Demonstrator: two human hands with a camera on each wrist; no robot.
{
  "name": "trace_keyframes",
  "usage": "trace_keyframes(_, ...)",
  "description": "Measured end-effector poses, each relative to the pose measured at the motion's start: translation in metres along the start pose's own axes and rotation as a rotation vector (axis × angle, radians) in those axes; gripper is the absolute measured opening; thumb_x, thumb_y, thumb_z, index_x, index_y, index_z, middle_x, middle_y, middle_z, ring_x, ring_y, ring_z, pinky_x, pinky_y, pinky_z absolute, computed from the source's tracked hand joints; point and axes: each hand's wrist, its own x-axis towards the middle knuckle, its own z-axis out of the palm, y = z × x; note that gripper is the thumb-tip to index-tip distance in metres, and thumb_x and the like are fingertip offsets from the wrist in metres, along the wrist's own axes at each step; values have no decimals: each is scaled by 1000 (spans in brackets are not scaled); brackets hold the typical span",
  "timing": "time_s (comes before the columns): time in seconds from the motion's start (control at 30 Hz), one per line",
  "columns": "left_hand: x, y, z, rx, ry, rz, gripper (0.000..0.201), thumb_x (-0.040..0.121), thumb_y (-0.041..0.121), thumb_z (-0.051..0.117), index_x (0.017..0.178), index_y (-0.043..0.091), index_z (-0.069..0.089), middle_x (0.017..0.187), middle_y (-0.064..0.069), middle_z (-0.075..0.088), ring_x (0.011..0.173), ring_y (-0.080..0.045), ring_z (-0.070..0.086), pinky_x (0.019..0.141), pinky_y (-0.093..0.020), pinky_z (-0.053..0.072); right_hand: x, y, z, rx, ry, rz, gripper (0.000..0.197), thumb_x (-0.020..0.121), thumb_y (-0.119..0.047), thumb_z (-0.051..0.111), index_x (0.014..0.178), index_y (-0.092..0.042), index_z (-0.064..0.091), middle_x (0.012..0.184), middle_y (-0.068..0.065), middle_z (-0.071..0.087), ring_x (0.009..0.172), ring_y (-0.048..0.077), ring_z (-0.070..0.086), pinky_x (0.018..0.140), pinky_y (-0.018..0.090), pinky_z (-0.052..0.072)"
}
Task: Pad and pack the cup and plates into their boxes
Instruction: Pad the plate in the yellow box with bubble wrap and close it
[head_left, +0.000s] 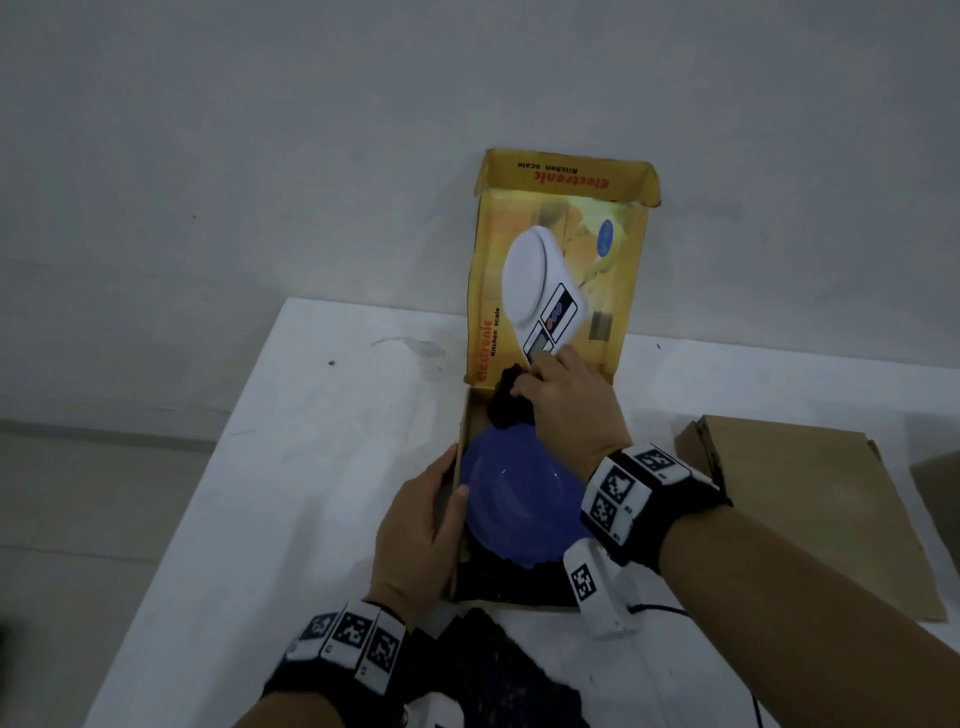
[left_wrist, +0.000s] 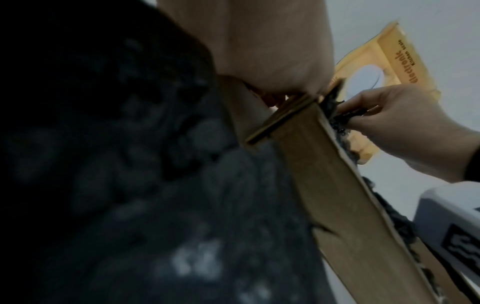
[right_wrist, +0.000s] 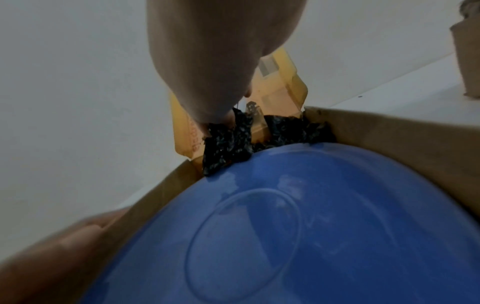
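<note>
A blue plate (head_left: 519, 504) (right_wrist: 311, 226) lies in the open yellow kitchen-scale box (head_left: 464, 431), on black padding that lines the bottom. The box lid (head_left: 556, 270) stands upright against the wall. My right hand (head_left: 525, 382) (right_wrist: 223, 119) reaches over the plate and pinches a bunched piece of black padding (head_left: 511, 402) (right_wrist: 228, 148) at the box's far end. My left hand (head_left: 441, 491) grips the left box wall (left_wrist: 337, 185), thumb inside by the plate rim and fingers outside. No cup is in view.
Another sheet of black padding (head_left: 498, 670) (left_wrist: 130, 185) lies on the white table (head_left: 311, 467) just in front of the box. A flat brown cardboard box (head_left: 810, 509) sits to the right. The table's left edge drops to the floor; a wall stands behind.
</note>
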Motion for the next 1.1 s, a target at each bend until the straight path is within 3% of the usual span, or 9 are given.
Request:
trace_keyframes(0.17, -3, 6, 0, 25, 16, -16, 58, 88, 61, 29, 141, 38, 38, 133, 20, 52, 117, 1, 49, 97, -22, 40, 4, -7, 10, -179, -159, -146, 17, 54, -3, 79, 59, -13, 66, 73, 4, 62, 67, 24, 58, 54, 31, 47)
trace_keyframes(0.23, -3, 7, 0, 26, 19, -17, 57, 88, 60, 29, 140, 38, 39, 132, 21, 52, 115, 1, 49, 96, -20, 39, 2, -12, 14, -164, -328, -200, 11, 73, -9, 70, 82, -14, 67, 86, 5, 64, 84, 26, 57, 75, 37, 48)
trace_keyframes(0.3, -4, 8, 0, 22, 25, -15, 56, 88, 59, 29, 140, 39, 39, 131, 22, 51, 115, 2, 49, 95, -18, 38, 3, -12, 13, -96, -430, -169, 33, 85, -9, 52, 118, -13, 54, 109, 7, 60, 102, 28, 52, 88, 37, 44)
trace_keyframes(0.47, -6, 9, 0, 9, 37, -10, 53, 88, 59, 30, 138, 42, 38, 130, 24, 49, 115, 4, 47, 96, -19, 37, 15, -8, -5, -57, -308, -27, 41, 89, 6, 41, 126, -11, 43, 119, 9, 47, 87, 27, 59, 52, 28, 32)
trace_keyframes(0.63, -5, 8, -1, 18, 20, -15, 57, 88, 59, 30, 140, 38, 39, 131, 20, 52, 114, 1, 48, 94, -19, 38, 6, -13, 9, -158, -456, -46, 27, 92, -2, 36, 109, -7, 57, 116, 11, 58, 109, 28, 51, 88, 34, 43)
trace_keyframes(0.8, -4, 10, 0, 15, 16, -20, 54, 87, 60, 30, 137, 41, 39, 131, 18, 53, 114, -3, 50, 95, -24, 41, -11, -2, 6, 7, -455, 12, 44, 89, -10, 42, 131, -17, 48, 133, 5, 54, 126, 27, 40, 105, 39, 31)
trace_keyframes(0.97, 2, 7, -7, 3, -59, 2, 59, 91, 60, 33, 140, 29, 43, 135, 11, 53, 121, -7, 51, 102, -30, 44, -63, -25, -21, 391, -111, -38, 20, 83, -9, 59, 102, -16, 65, 100, 7, 64, 91, 26, 57, 80, 38, 49)
trace_keyframes(1.03, 4, 15, -14, -37, -122, 17, 49, 95, 48, 37, 140, 28, 43, 134, 19, 48, 121, 2, 46, 100, -12, 38, -96, -42, -30, 581, -125, -122, 9, 82, -13, 63, 89, -18, 66, 87, 1, 67, 77, 17, 59, 67, 30, 51)
trace_keyframes(1.1, 6, 20, -22, -98, -194, -31, 43, 99, 35, 42, 140, 25, 41, 133, 21, 44, 124, 4, 41, 101, -10, 32, -127, -57, -32, 684, -260, -170, 9, 82, -26, 67, 89, -20, 67, 88, -3, 67, 74, 11, 58, 63, 27, 49)
